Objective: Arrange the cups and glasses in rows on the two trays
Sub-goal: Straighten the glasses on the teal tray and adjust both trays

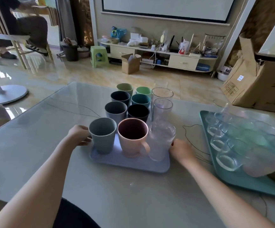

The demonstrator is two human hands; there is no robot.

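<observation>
Glass tabletop (35, 153): L hand (78, 135) & R hand (181, 149) grip blue tray (133, 163) edges, fingers curled.

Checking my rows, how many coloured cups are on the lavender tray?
8, in two columns: left; right.
</observation>
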